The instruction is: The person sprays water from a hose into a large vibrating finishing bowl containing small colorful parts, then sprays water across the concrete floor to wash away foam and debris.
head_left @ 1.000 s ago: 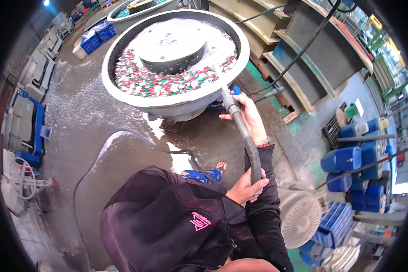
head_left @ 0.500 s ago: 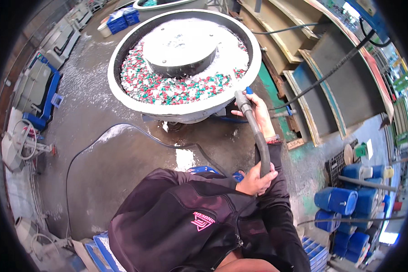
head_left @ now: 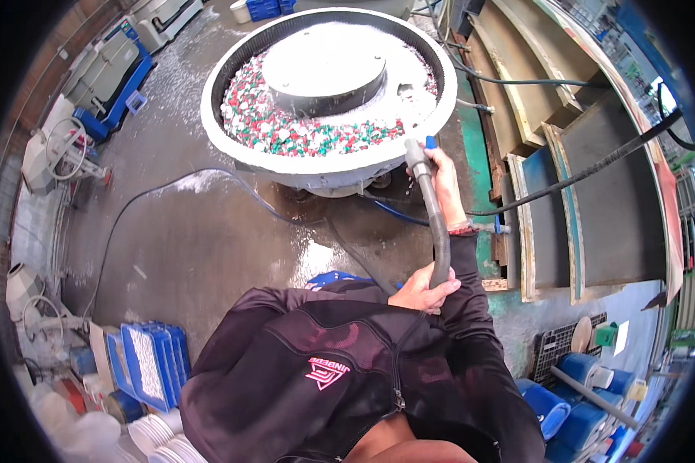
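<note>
Both my hands are on a dark grey hose with a metal spray nozzle (head_left: 418, 158), pointed up toward the near right rim of a big round tub (head_left: 286, 164). Closed around the hose's lower part is my left hand (head_left: 425, 291), close to my chest. My right hand (head_left: 445, 184), a red bracelet at its wrist, grips behind the nozzle by a small blue valve lever (head_left: 431, 142); some of its fingers are hidden. Red, green and white small pieces (head_left: 316, 136) fill the tub's ring. White foam covers the centre drum (head_left: 328, 65) and the ring's right side.
The hose (head_left: 232, 176) loops over the wet floor to my left. Wooden-edged chutes (head_left: 560, 201) stand at right, with a black cable (head_left: 594, 163) across them. Blue jugs (head_left: 587, 417) sit at lower right. Blue crates (head_left: 154, 366) and handwheel machines (head_left: 54, 158) are at left.
The whole view has shifted, bringing the crates at lower left into sight. A broken patch now shows in the foam at the tub's right. Both hands keep hold of the hose.
</note>
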A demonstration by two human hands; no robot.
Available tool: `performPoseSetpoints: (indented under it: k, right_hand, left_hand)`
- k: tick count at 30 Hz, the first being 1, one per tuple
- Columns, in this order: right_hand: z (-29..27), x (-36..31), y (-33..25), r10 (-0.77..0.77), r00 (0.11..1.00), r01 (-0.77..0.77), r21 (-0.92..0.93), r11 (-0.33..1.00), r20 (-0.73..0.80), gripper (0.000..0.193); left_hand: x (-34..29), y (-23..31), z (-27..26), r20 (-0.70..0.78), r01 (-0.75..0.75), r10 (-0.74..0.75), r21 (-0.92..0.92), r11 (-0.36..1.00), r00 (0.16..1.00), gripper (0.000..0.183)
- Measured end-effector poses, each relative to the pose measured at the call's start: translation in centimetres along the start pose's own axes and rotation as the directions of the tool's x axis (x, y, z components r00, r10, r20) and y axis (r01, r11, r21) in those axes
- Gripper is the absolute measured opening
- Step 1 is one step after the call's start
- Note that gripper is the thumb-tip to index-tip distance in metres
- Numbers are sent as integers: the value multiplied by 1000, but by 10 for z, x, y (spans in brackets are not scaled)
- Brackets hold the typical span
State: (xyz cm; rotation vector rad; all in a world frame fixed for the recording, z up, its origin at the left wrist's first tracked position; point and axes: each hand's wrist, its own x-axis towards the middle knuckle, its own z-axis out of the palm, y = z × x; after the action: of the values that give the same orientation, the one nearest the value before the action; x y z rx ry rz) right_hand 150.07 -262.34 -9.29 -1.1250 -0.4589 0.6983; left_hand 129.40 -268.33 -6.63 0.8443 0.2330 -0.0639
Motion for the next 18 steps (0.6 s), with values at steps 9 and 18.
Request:
performPoseSetpoints:
  k: [9,18]
  right_hand:
    - [-40,19,6,166,986,-162,235,958,3,24]
    - [-50,11,-23,10,999,-18,169,986,48,27]
  left_hand:
    - [44,-23,26,-136,-97,103,48,994,985,20]
    - [59,-40,35,-206,-139,192,247,959,959,22]
